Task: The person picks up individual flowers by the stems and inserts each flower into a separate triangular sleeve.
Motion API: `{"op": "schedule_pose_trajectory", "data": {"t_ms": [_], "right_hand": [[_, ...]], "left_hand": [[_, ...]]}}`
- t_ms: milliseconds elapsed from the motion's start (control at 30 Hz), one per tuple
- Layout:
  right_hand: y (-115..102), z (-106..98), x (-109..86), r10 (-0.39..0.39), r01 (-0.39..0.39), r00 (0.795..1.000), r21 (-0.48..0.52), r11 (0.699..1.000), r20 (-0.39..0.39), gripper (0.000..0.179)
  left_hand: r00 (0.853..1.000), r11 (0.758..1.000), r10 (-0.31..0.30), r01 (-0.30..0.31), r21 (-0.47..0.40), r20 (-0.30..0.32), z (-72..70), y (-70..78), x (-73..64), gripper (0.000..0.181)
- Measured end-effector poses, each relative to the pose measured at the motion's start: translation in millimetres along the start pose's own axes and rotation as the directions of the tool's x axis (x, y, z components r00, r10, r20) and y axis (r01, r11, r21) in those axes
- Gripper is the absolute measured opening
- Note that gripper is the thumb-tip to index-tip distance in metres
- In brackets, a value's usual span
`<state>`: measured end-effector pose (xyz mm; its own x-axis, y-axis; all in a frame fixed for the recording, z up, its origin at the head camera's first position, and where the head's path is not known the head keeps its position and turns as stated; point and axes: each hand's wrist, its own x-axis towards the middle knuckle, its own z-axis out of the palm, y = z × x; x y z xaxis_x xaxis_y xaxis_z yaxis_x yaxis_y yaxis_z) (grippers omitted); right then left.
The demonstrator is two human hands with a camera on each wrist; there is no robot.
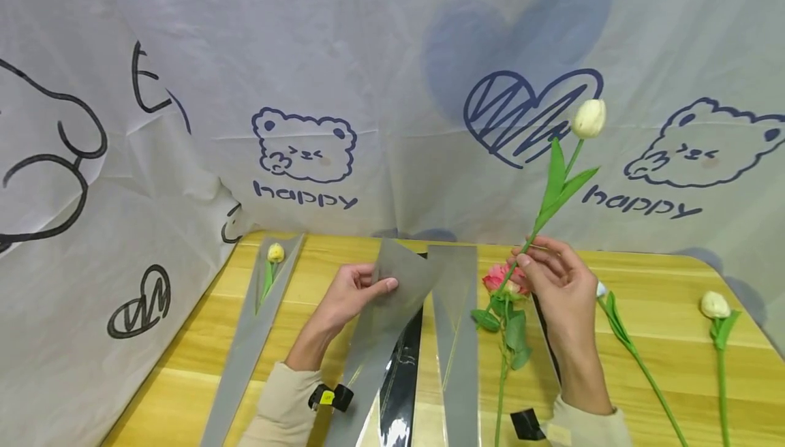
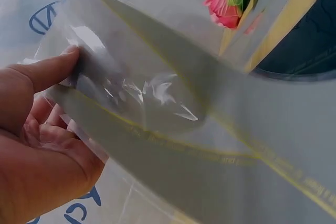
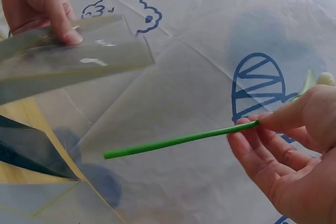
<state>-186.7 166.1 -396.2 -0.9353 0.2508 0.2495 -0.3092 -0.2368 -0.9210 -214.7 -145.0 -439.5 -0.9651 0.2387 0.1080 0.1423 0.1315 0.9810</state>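
Note:
My left hand (image 1: 343, 304) pinches the upper end of a grey, see-through flower sleeve (image 1: 398, 276) between thumb and fingers. In the left wrist view the sleeve (image 2: 199, 87) shows a clear front and gold printed lines, its mouth beside the thumb. My right hand (image 1: 567, 304) pinches an artificial white tulip (image 1: 590, 118) by its green stem, bloom up and tilted to the right. The right wrist view shows the cut end of the stem (image 3: 173, 142) pointing left, below the sleeve and apart from it.
On the wooden table (image 1: 662, 283) lie a filled tulip sleeve (image 1: 236, 351) at left, a black sleeve (image 1: 401, 379), another grey sleeve (image 1: 456, 365) and a pink rose (image 1: 503, 276). Two more tulips, one with a white bloom (image 1: 715, 305), lie at right. A printed cloth (image 1: 392, 93) hangs behind.

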Motion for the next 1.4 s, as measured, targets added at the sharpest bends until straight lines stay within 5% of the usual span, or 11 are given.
{"op": "schedule_pose_trajectory", "data": {"t_ms": [100, 267, 533, 733, 933, 1167, 1400], "right_hand": [[-2.3, 1.4, -1.0, -0.029, 0.029, 0.999, 0.009, 1.0, -0.019, 0.026], [-7.7, 5.4, -2.0, -0.112, 0.119, 0.992, 0.12, 0.986, -0.061, 0.022], [-12.3, 17.5, -5.8, -0.236, 0.245, 0.97, 0.267, 0.932, -0.065, 0.019], [-4.6, 33.3, -12.1, -0.167, 0.159, 0.985, 0.143, 0.977, 0.048, 0.021], [4.2, 40.3, -16.5, -0.135, 0.134, 0.972, 0.015, 0.991, 0.192, 0.016], [9.4, 41.2, -19.4, -0.096, 0.172, 0.941, -0.213, 0.962, 0.323, 0.014], [13.4, 42.0, -20.0, -0.033, 0.168, 0.906, -0.287, 0.943, 0.422, 0.016]], "left_hand": [[1.0, 1.0, -0.001, 0.001, 0.004, 0.027, 2.6, 0.1, -0.2, 0.015], [0.998, 0.999, 0.001, -0.004, 0.051, 0.069, 8.6, 1.3, 0.4, 0.028], [0.993, 0.997, 0.02, -0.029, 0.07, 0.116, 17.7, 3.3, -0.6, 0.024], [0.992, 0.997, 0.015, -0.024, 0.073, 0.126, 23.7, 6.6, -2.1, 0.026], [0.989, 0.998, 0.03, -0.037, 0.042, 0.147, 28.4, 13.8, -3.9, 0.025], [0.987, 0.999, 0.033, -0.037, 0.025, 0.155, 29.6, 17.3, -5.2, 0.027], [0.984, 0.998, 0.05, -0.055, 0.026, 0.174, 30.4, 20.0, -6.9, 0.025]]}}
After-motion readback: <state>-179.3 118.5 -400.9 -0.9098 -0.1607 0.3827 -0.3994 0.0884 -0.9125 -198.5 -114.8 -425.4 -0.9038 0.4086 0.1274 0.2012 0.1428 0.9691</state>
